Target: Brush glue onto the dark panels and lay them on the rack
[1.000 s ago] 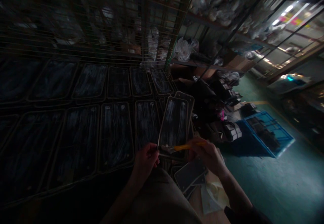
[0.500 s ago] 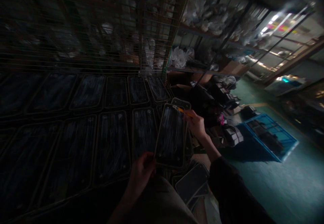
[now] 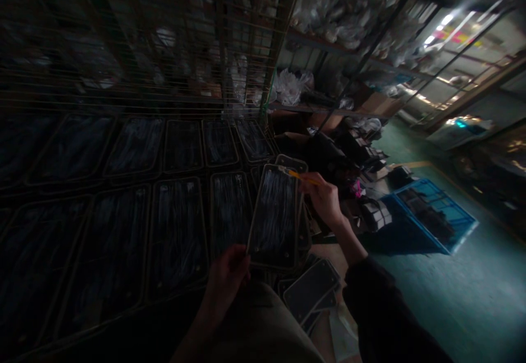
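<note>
My right hand is closed around the orange-yellow handle of a small brush. The brush's pale tip meets the top edge area of a dark rectangular panel with rounded corners and a light rim. Whitish streaks run lengthwise over that panel's face, and small round spots show near its lower corners. With its fingers closed, my left hand grips the panel's lower left edge. Beneath and behind it, partly covered, lies another rimmed panel.
Two rows of similar streaked panels spread to the left. Several plain dark panels are piled low beside my leg. A wire mesh rack rises behind, near shelves with plastic bags. A blue crate stands on the green floor.
The view has shifted slightly. The brush remains near the panel's top, its handle now lying flatter as my right hand has moved a little right. My left hand keeps its grip.
</note>
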`<action>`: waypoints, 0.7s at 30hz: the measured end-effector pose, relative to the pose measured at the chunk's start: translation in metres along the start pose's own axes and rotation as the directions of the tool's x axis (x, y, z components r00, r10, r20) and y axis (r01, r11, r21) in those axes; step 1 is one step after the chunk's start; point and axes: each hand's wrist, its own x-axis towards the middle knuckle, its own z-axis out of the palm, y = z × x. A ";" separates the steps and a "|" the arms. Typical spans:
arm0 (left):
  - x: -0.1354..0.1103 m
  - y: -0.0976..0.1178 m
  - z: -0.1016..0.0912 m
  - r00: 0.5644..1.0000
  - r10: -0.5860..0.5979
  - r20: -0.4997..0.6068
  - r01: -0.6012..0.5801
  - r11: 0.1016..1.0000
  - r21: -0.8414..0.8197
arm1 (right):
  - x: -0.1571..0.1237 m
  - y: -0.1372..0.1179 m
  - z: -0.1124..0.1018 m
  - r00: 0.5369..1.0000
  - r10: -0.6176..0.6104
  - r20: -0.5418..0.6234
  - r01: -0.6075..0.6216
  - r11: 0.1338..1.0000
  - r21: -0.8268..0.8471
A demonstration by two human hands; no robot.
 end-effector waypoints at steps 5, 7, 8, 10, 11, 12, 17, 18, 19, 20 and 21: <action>-0.001 0.001 0.000 1.000 0.002 -0.010 -0.003 1.000 -0.022 | 0.003 0.019 0.021 0.994 -0.051 0.101 0.065 0.987 -0.146; -0.002 0.002 0.000 1.000 0.004 -0.012 -0.004 0.999 -0.038 | -0.012 0.009 0.021 0.984 -0.078 0.158 0.105 0.979 -0.175; -0.002 0.003 0.001 1.000 0.007 -0.008 -0.007 0.999 -0.044 | -0.022 0.001 0.019 0.979 -0.083 0.185 0.118 0.975 -0.186; -0.003 0.004 0.002 1.000 0.002 -0.002 -0.002 0.999 -0.045 | -0.044 -0.019 0.013 0.970 -0.076 0.230 0.123 0.973 -0.195; -0.003 0.004 0.002 1.000 -0.007 -0.001 0.006 0.999 -0.044 | -0.056 -0.031 0.010 0.966 -0.069 0.251 0.119 0.974 -0.192; -0.002 0.005 0.002 1.000 -0.016 0.000 0.016 0.999 -0.047 | -0.068 -0.042 0.007 0.961 -0.062 0.268 0.115 0.976 -0.185; -0.002 0.006 0.003 1.000 -0.021 -0.002 0.021 0.995 -0.098 | -0.122 -0.079 -0.007 0.934 0.028 0.357 0.016 0.993 -0.118; -0.002 0.006 0.003 1.000 -0.018 0.002 0.018 0.995 -0.101 | -0.131 -0.083 -0.008 0.928 0.049 0.369 -0.021 0.996 -0.081; -0.002 0.006 0.003 1.000 -0.016 0.007 0.016 0.995 -0.099 | -0.139 -0.086 -0.008 0.924 0.076 0.375 -0.065 0.997 -0.043; -0.002 0.006 0.002 1.000 -0.013 0.012 0.014 0.995 -0.096 | -0.145 -0.088 -0.007 0.922 0.111 0.370 -0.117 0.993 -0.006; -0.002 0.005 0.002 1.000 -0.010 0.014 0.011 0.995 -0.095 | -0.151 -0.089 -0.006 0.921 0.157 0.356 -0.179 0.983 0.029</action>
